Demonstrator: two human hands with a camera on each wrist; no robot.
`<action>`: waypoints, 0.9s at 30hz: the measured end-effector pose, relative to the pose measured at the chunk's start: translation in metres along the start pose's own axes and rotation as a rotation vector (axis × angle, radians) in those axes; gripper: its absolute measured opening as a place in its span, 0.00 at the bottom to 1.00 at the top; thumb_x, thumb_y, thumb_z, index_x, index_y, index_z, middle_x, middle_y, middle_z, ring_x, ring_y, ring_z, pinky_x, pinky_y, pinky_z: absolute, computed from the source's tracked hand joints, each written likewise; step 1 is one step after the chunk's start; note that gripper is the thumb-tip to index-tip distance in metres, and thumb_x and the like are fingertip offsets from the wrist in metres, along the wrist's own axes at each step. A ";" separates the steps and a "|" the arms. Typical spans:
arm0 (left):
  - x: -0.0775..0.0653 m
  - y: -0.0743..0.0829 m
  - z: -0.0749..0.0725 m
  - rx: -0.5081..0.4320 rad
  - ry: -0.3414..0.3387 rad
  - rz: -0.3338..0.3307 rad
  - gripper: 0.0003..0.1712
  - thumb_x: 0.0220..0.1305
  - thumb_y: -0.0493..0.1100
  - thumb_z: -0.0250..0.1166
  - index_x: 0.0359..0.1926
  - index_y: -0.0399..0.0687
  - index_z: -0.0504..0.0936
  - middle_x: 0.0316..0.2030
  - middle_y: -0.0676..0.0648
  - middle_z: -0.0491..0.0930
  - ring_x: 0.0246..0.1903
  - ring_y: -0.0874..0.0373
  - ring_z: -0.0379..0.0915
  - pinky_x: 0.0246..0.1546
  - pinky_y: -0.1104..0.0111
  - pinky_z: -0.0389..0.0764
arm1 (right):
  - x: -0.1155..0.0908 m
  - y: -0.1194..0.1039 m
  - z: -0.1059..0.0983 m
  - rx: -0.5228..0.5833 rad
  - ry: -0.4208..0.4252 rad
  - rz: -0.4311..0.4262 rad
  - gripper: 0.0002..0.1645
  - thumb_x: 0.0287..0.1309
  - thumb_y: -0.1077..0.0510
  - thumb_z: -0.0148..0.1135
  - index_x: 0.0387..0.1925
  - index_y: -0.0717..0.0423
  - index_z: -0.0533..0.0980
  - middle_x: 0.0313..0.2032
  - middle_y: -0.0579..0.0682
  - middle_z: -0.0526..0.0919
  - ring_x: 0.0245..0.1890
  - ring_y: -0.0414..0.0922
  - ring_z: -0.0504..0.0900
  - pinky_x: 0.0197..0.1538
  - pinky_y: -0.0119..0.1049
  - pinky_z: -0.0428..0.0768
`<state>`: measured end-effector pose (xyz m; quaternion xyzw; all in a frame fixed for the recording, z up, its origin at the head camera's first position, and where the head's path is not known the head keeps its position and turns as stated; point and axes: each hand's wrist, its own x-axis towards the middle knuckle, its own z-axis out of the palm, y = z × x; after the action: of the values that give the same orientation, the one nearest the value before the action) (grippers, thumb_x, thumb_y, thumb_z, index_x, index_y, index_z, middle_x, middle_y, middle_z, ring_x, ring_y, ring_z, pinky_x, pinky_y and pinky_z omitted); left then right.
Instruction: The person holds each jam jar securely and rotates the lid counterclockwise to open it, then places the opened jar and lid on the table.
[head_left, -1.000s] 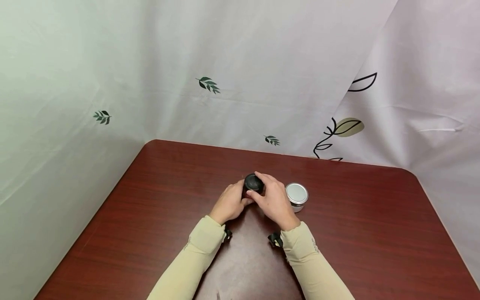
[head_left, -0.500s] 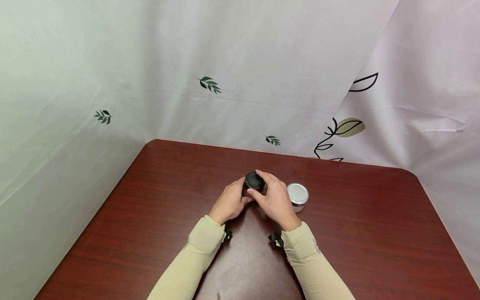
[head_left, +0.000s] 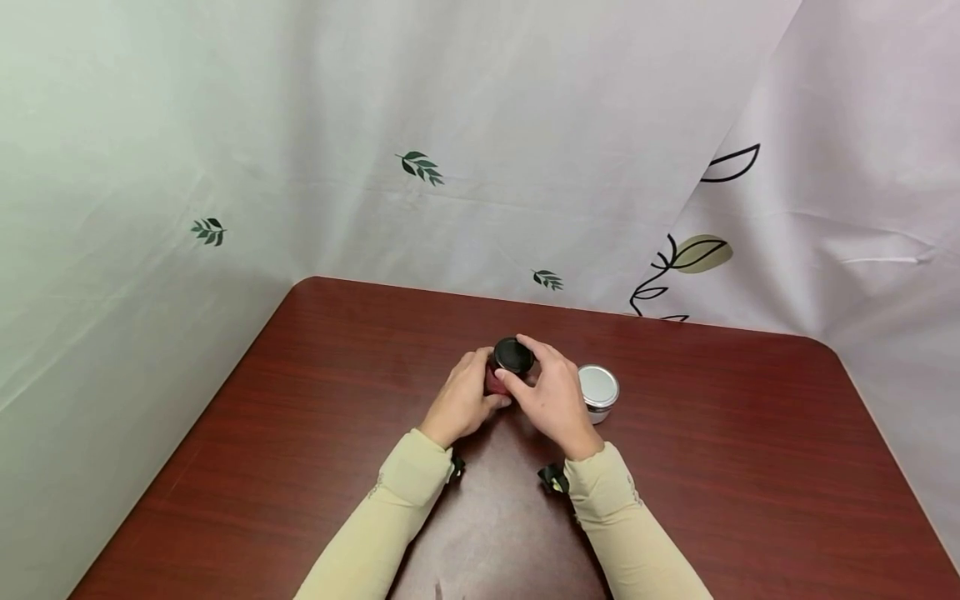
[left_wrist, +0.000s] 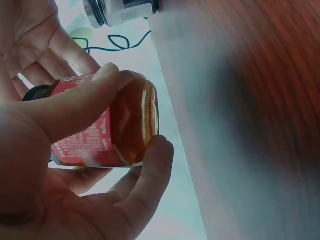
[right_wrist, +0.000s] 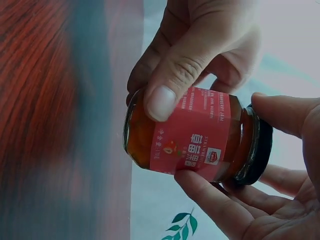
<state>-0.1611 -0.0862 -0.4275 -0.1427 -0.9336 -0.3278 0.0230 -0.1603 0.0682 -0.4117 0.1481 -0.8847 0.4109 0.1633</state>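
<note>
Working the lid (head_left: 514, 355), seemingly, below frame centre: left grip (head_left: 462, 397) held jam jar (right_wrist: 192, 142), right grip (head_left: 556, 398) its lid end; next likely needed twisting.

Left hand (head_left: 461, 402), right hand (head_left: 555, 400) curled, close together

Left of centre, the left grip (left_wrist: 60, 195) holds a red-labelled jar (left_wrist: 102, 135). A container (left_wrist: 122, 12) shows at top, reddish surface (left_wrist: 280, 65) at right.

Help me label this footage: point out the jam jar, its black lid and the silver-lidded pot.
Jam jar (right_wrist: 192, 132), right wrist view: on its red label.
Black lid (head_left: 514, 354), head view: on its top.
Silver-lidded pot (head_left: 599, 385), head view: on the lid's top.
</note>
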 end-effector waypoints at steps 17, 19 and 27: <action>0.002 -0.003 0.001 0.016 0.142 0.033 0.36 0.44 0.50 0.74 0.55 0.45 0.72 0.45 0.47 0.79 0.43 0.53 0.76 0.45 0.62 0.75 | -0.001 -0.001 0.001 0.015 0.019 -0.007 0.34 0.48 0.47 0.69 0.56 0.56 0.74 0.45 0.51 0.80 0.25 0.43 0.78 0.34 0.35 0.74; 0.002 -0.003 0.001 0.019 0.150 0.044 0.36 0.44 0.50 0.74 0.55 0.46 0.72 0.45 0.47 0.79 0.43 0.54 0.76 0.45 0.62 0.75 | -0.001 -0.001 0.001 0.014 0.021 -0.005 0.34 0.47 0.46 0.69 0.56 0.56 0.73 0.44 0.51 0.80 0.26 0.44 0.78 0.34 0.35 0.74; 0.001 -0.003 0.001 0.010 0.177 0.049 0.34 0.42 0.51 0.74 0.53 0.47 0.74 0.43 0.48 0.80 0.41 0.54 0.77 0.43 0.63 0.76 | -0.001 -0.005 -0.001 0.025 0.012 0.027 0.36 0.46 0.46 0.70 0.57 0.54 0.73 0.45 0.50 0.79 0.29 0.43 0.78 0.36 0.36 0.75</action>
<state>-0.1631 -0.0877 -0.4296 -0.1361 -0.9258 -0.3338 0.1141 -0.1570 0.0661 -0.4087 0.1357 -0.8804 0.4249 0.1610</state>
